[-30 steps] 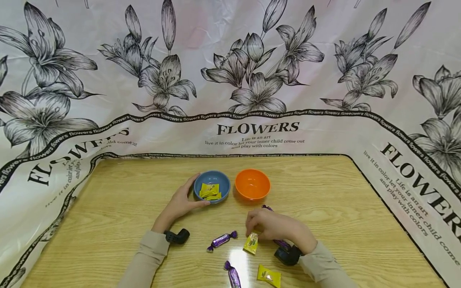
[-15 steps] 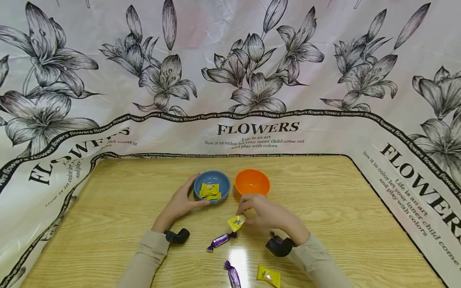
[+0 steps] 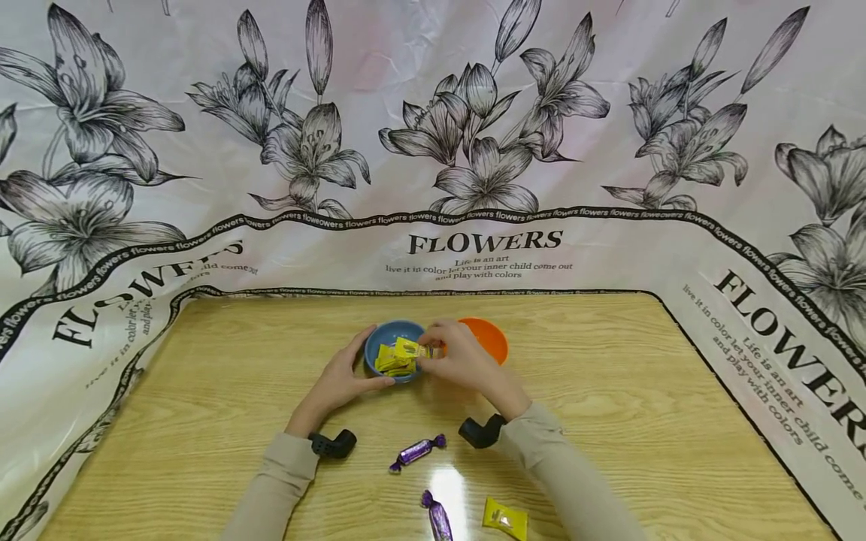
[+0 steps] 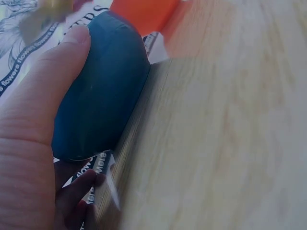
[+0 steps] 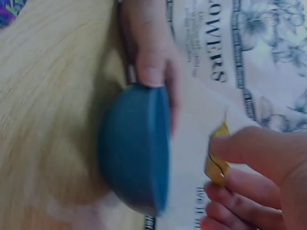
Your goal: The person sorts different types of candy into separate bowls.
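My left hand (image 3: 341, 376) grips the side of a small blue bowl (image 3: 399, 330), thumb at its near rim; the left wrist view shows that thumb (image 4: 57, 72) along the bowl's outer wall. Several yellow-wrapped candies (image 3: 387, 366) lie inside. Over the bowl's right rim, my right hand (image 3: 467, 359) pinches another yellow-wrapped candy (image 3: 409, 349) between thumb and fingers. In the right wrist view this candy (image 5: 218, 155) is held above the level of the bowl's opening (image 5: 163, 143). An orange bowl (image 3: 494, 340) stands just right, partly hidden by the right hand.
On the wooden table (image 3: 643, 421), nearer the body, lie a purple twist-wrapped candy (image 3: 416, 452), a second purple candy (image 3: 437, 517) at the frame's lower edge, and a yellow-wrapped candy (image 3: 505, 518). A flower-printed cloth (image 3: 487, 263) rises along the table's back and sides.
My right hand has lifted the yellow candy from the table and carried it left and away from the body to the blue bowl. My left hand has stayed on the bowl.
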The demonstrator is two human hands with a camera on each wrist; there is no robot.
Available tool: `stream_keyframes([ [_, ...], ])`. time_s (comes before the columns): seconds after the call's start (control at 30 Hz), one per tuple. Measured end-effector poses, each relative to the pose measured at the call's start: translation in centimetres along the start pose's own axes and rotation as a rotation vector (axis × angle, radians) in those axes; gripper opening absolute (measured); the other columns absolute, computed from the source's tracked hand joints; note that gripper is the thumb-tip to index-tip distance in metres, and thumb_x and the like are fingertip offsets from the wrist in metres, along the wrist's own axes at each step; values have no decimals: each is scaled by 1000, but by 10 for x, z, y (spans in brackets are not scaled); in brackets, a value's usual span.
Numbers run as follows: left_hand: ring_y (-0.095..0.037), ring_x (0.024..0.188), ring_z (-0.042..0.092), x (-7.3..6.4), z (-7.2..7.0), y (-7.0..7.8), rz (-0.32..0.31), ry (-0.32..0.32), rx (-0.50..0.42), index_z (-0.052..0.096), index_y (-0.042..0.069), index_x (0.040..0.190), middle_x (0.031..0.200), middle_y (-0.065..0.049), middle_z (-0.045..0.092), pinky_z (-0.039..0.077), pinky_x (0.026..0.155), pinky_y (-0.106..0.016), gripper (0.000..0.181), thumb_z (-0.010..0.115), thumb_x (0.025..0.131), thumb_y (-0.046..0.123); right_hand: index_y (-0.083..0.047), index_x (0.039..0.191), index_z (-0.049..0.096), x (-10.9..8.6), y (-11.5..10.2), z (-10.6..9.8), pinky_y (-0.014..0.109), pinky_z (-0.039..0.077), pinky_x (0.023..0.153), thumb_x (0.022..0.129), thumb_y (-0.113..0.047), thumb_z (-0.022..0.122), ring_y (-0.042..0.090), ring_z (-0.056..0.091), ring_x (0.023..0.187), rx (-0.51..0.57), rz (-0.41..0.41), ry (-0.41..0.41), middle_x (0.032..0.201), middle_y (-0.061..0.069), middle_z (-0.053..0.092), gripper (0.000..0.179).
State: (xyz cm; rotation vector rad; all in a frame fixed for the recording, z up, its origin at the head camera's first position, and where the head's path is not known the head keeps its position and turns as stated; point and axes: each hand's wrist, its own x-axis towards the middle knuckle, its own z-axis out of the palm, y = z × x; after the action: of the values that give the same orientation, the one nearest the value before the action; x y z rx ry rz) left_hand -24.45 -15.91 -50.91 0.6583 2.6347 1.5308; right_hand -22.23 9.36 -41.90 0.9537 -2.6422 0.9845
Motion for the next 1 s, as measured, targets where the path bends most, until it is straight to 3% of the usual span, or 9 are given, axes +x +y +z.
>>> stream_keyframes([
  [0.2,-36,144,30,0,-1,1,-2,-6,2,27,24,158,158,-10,34,26,114,-60,104,86,75,46,-1,99,75,19,3,23,34,53,77,83,-13,78,23,57,89,-100,129,83,97,7,61,20],
  [0.33,-36,144,29,0,-1,1,0,-9,-5,26,23,158,158,-11,33,26,115,-58,104,86,76,45,0,101,75,27,4,35,34,54,80,85,-14,77,22,54,93,-192,175,57,100,8,59,21],
  [0.47,-35,145,29,0,-1,0,-8,-9,-12,26,22,159,158,-11,33,26,115,-58,104,86,76,45,-1,96,75,31,4,44,31,52,74,86,-13,76,20,51,87,-296,156,21,94,7,56,16],
  [0.6,-35,145,29,0,-1,-1,-8,-8,-10,27,22,158,158,-10,32,26,115,-58,104,85,76,46,-3,85,74,33,3,49,30,51,72,84,-9,76,20,51,83,-380,122,34,87,6,56,7],
  [0.73,-35,145,29,-1,-1,-1,-5,-3,-9,27,22,158,158,-10,33,26,115,-58,105,86,75,45,-2,77,74,35,2,53,34,53,81,82,-4,75,23,54,84,-453,88,46,84,7,58,5],
  [0.83,-34,145,29,-1,-1,-1,-2,0,-8,27,21,158,158,-10,33,26,115,-57,105,86,75,45,-3,75,74,35,3,54,36,53,87,81,-3,74,24,55,83,-485,68,55,82,7,59,6],
  [1.0,-34,145,29,-1,-1,-1,1,-1,-9,27,20,158,159,-10,32,26,115,-57,104,86,76,45,-4,71,73,35,4,55,35,52,83,81,-2,74,23,53,80,-481,41,68,79,7,57,10],
])
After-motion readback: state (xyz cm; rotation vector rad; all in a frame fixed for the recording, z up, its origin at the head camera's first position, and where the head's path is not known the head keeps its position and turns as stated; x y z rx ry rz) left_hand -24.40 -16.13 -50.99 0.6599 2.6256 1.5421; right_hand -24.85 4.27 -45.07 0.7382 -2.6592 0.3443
